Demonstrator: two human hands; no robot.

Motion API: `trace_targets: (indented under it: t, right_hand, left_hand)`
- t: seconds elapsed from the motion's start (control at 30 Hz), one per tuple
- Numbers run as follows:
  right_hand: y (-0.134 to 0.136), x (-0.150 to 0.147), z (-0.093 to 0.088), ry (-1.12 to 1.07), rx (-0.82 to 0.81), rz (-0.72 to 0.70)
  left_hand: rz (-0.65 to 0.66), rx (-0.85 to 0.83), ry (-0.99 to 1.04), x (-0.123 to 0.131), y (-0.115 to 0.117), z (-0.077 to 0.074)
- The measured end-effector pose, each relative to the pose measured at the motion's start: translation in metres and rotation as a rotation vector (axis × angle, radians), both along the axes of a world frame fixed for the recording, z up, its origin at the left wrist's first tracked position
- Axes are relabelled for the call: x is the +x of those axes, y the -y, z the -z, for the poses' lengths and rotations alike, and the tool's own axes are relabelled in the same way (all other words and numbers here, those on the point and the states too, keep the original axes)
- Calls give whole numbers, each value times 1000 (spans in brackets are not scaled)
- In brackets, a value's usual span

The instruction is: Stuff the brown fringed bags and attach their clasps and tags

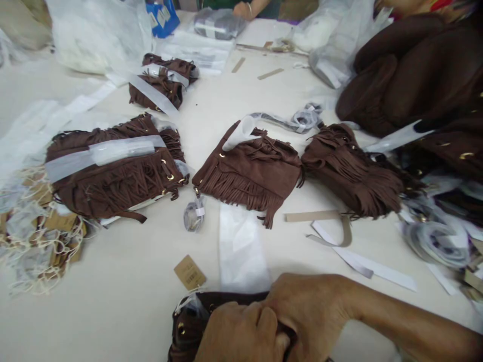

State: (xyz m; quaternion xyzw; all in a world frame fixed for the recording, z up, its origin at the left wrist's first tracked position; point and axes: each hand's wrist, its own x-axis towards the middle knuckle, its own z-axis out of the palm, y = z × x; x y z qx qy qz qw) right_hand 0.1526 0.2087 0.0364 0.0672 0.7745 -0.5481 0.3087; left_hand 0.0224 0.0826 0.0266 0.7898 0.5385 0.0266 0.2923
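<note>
"Brown, soft-looking material lies under both hands. What exactly is being held?"

"That dark bag (188, 322), directly beneath the grip. The left hand (241, 332) and the right hand (309, 314) meet over its upper part with fingers curled in, so I read both as grasping it."

"And the fingertips? Are they pinching a fold, or some fastening?"

"I can't tell. The knuckles cover the spot; only a little dark material shows between the two hands."

"How would you do it well, then?"

"I'd let the left hand steady the body of the bag and leave the finer work to the right. Small, even pulls should suit it; stuff this supple probably creases or shifts if tugged hard."

"What about the card tag (190, 272), just beyond the grip and to its left?"

"Mind its white string (185, 298), which reaches the bag's corner beside the left hand. I'd keep it outside any fold, so it doesn't snag under a finger."

"Anything straight ahead of the grip?"

"Yes, a white sheet (243, 251), its near end close against the bag. I'd check that it isn't caught. At its far end rests a fringed bag (249, 173), with a wrapped coil (194, 215) near that bag's left corner."

"And ahead to the right?"

"Loose strips (381, 270), apart from the grip. I'd keep the right hand from sweeping them in."
</note>
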Motion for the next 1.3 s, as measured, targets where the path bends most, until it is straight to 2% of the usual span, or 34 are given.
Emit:
trace_targets:
  t: [0.13,0.2,0.3,0.43,0.5,0.6,0.67,0.73,0.87,0.97,1.1,1.2,1.3]
  right_hand:
    - [4,-4,2,27,100,-43]
    - [8,0,3,27,127,5]
    - [24,15,0,-66,208,251]
    - [68,42,-14,-286,601,594]
    - [94,51,-14,-340,768,718]
    - [128,55,2,-364,938,820]
    - [143,53,20,-404,1027,820]
    - [150,51,36,-455,1095,800]
    - [150,52,49,-536,1133,778]
    - [151,59,40,-582,1112,755]
    - [168,70,11,-570,1081,666]
    - [176,77,-11,-511,1076,603]
    - [171,87,-23,-302,1152,620]
  left_hand:
    - [3,-4,-36,0,0,-4]
    - [-43,-47,-39,-4,0,-5]
    - [-145,-74,-2,-11,1,-7]
    - [-204,21,109,-21,7,-15]
    - [-279,151,130,-24,18,-24]
    - [-347,325,96,-26,50,-32]
    - [-295,373,20,-26,75,-28]
    - [-227,415,-87,-25,95,-15]
    - [-170,511,-234,-27,110,13]
    - [-161,564,-231,-29,108,19]
    - [-211,578,-105,-29,119,4]
    - [-253,524,16,-28,149,-13]
    - [-210,450,58,-30,188,-22]
